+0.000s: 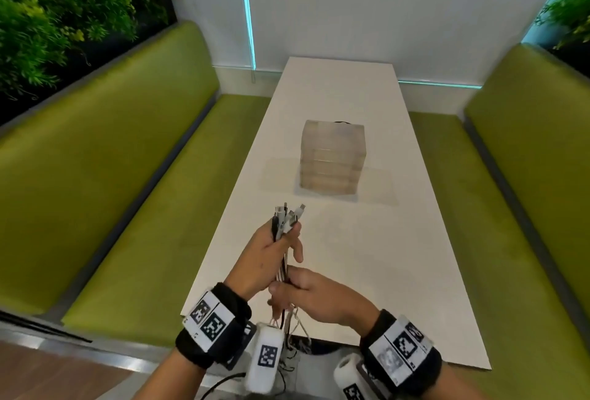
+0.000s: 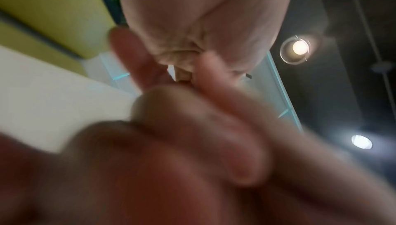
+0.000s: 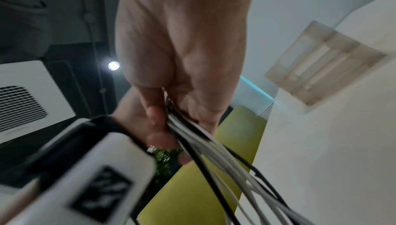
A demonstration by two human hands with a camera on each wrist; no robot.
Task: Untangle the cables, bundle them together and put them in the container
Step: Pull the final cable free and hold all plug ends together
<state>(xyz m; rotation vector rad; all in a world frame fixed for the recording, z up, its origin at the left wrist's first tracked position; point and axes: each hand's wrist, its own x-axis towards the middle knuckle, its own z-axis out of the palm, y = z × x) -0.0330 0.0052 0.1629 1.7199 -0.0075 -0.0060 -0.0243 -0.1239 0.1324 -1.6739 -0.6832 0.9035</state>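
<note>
A bundle of black and white cables [image 1: 285,259] stands upright over the near end of the white table [image 1: 367,240]. My left hand [image 1: 287,237] grips it just below the plugs [image 1: 289,214], which fan out on top. Just below, my right hand [image 1: 282,292] grips the same bundle, and the loose tails [image 1: 295,326] hang past the table's edge. In the right wrist view my right hand's fingers [image 3: 157,115] curl round the cables [image 3: 205,142]. The left wrist view is blurred and shows mostly skin. The translucent container [image 1: 332,157] stands mid-table, beyond both hands.
Green benches [image 1: 127,192] run along both sides of the table. Plants [image 1: 57,16] stand behind the left bench. A clear flat sheet [image 1: 376,185] lies under the container. The table ends at a white wall [image 1: 351,10].
</note>
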